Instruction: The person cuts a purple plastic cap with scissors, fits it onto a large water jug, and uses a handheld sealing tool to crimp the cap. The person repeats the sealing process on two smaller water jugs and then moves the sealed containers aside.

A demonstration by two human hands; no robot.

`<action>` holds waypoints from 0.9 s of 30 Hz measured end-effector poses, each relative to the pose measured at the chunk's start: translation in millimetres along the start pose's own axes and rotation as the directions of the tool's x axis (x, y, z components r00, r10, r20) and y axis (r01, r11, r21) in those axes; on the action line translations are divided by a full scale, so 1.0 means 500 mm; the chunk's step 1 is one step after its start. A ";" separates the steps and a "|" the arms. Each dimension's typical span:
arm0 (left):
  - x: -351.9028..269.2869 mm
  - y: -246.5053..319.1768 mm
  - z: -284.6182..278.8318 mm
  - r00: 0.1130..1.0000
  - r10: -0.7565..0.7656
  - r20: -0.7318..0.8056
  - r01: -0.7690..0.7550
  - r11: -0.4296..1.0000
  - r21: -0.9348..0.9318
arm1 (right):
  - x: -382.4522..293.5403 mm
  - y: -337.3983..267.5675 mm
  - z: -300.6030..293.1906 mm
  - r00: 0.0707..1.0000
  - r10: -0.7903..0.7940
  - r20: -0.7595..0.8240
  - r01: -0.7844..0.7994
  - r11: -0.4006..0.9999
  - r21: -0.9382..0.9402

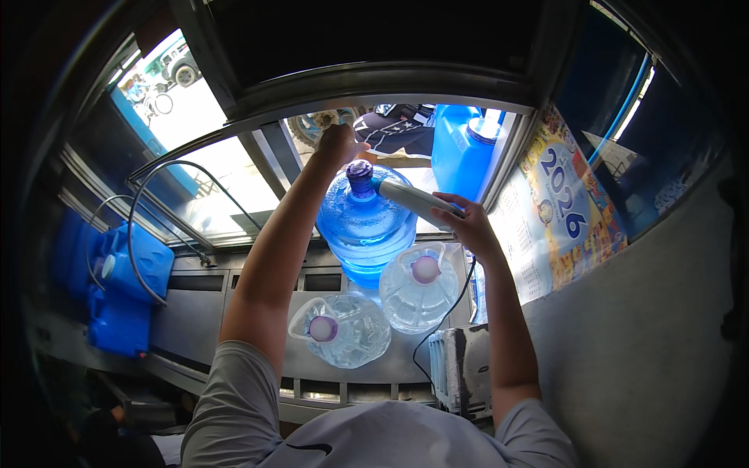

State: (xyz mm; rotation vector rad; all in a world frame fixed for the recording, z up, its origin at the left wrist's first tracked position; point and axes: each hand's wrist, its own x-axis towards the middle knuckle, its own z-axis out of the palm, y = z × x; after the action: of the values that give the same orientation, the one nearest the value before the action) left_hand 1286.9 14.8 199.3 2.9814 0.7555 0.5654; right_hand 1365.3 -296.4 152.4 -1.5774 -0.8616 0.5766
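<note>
A large round blue water jug [367,234] stands at the window opening, its neck covered by a dark purple cap or seal [360,174]. My right hand [465,222] grips a white corded handheld heat tool [409,199], whose teal nozzle is beside the jug's neck. Above and just left of the cap is my left hand [342,142]; its thumb sticks out, and whether its curled fingers hold something cannot be told. Two clear plastic bottles with white handles and lilac-rimmed white caps, one at the right [418,298] and one nearer me [351,336], stand on the metal counter.
A blue square container [462,152] stands beyond at the right of the opening. More blue containers [131,269] and curved hoses [137,216] are at the left. A calendar [567,199] hangs on the right wall. A person's legs [398,134] show outside, near a wheel [310,126].
</note>
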 end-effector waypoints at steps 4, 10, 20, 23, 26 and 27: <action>0.000 0.002 0.024 0.995 -0.009 0.096 0.016 0.997 -0.077 | 0.003 0.003 0.000 0.999 0.043 0.024 -0.041 0.996 -0.073; 0.001 0.018 0.039 0.974 -0.060 0.220 0.062 0.998 -0.005 | 0.011 0.021 -0.014 0.998 0.060 0.031 -0.058 0.996 -0.071; 0.002 0.021 0.037 0.953 -0.016 0.302 -0.005 0.998 0.067 | 0.017 0.030 -0.026 0.994 0.110 0.011 -0.110 0.994 0.016; 0.013 0.004 0.035 0.928 0.047 0.369 -0.057 0.998 0.016 | 0.016 0.031 -0.031 0.990 0.141 0.010 -0.142 0.983 0.118; 0.017 -0.015 0.032 0.870 0.147 0.471 -0.109 0.988 -0.106 | 0.013 0.037 -0.037 0.983 0.180 0.032 -0.183 0.975 0.127; 0.016 -0.021 0.029 0.851 0.197 0.486 -0.128 0.977 -0.172 | 0.012 0.040 -0.037 0.983 0.180 0.049 -0.184 0.977 0.106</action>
State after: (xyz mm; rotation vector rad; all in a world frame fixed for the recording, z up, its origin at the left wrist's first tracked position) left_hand 1293.8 28.8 187.3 2.8727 0.4018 -0.1663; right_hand 1387.4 -303.5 137.2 -1.5576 -0.7057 0.7752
